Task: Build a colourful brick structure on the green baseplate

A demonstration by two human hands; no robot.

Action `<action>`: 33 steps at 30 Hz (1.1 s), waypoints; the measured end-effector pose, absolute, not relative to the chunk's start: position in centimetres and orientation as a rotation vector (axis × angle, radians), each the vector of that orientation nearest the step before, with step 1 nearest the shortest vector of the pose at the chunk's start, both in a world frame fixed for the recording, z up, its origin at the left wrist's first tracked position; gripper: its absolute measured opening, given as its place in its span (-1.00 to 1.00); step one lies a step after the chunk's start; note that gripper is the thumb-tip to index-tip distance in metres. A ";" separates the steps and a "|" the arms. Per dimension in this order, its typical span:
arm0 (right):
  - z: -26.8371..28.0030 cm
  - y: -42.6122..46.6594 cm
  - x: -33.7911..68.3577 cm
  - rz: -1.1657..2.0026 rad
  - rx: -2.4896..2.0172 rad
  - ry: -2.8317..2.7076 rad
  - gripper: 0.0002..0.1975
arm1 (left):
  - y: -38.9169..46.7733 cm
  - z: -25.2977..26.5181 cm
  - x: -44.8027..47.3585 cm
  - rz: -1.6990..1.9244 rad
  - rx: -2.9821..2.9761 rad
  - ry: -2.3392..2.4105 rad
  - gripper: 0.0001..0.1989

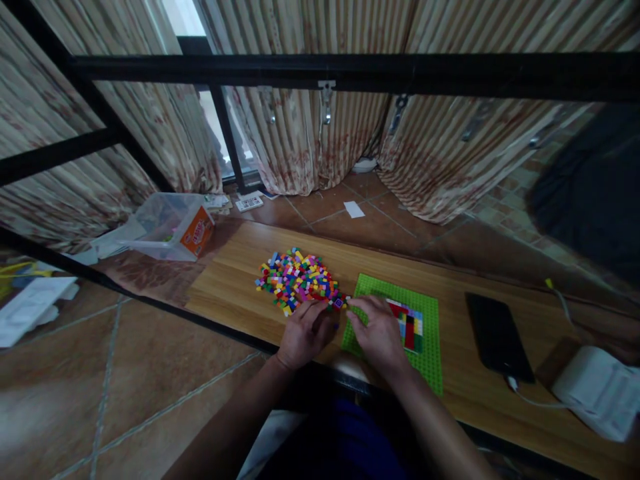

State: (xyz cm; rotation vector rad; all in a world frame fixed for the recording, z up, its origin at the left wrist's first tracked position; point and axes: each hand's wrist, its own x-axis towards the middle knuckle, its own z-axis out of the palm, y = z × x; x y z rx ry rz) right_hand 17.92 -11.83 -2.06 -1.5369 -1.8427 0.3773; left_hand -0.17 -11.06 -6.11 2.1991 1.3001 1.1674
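A pile of small, many-coloured toy bricks lies on the wooden board in front of me. My left hand is at the pile's near edge with its fingers curled together; what they hold, if anything, is hidden. Between my hands shows a purple brick among a few dark and red ones. My right hand reaches over a green studded baseplate, thumb and forefinger brought together near these bricks. Whatever is in that pinch is too small to make out. On the baseplate, partly behind my right hand, sits a flat multicoloured brick build.
A black phone on a charging cable lies right of the baseplate, beside a white power strip. A clear plastic bin with an orange label stands at the far left. A black metal bar crosses in front of striped curtains.
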 end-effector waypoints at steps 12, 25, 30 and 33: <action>-4.9 -9.9 16.4 0.249 -1.615 -2.007 -0.81 | -11.5 -6.9 -2.0 1.563 1.815 1.728 -0.68; -5.3 -11.9 16.9 0.321 -1.546 -2.004 -0.79 | -14.4 -6.1 -5.5 1.050 1.980 1.829 -0.47; -4.9 -12.8 16.7 0.349 -1.501 -2.088 -0.82 | -14.4 -6.4 -5.1 1.007 2.017 1.778 -0.50; -5.0 -13.0 16.4 0.318 -1.526 -2.167 -0.84 | -14.4 -6.6 -4.7 1.009 2.016 1.747 -0.53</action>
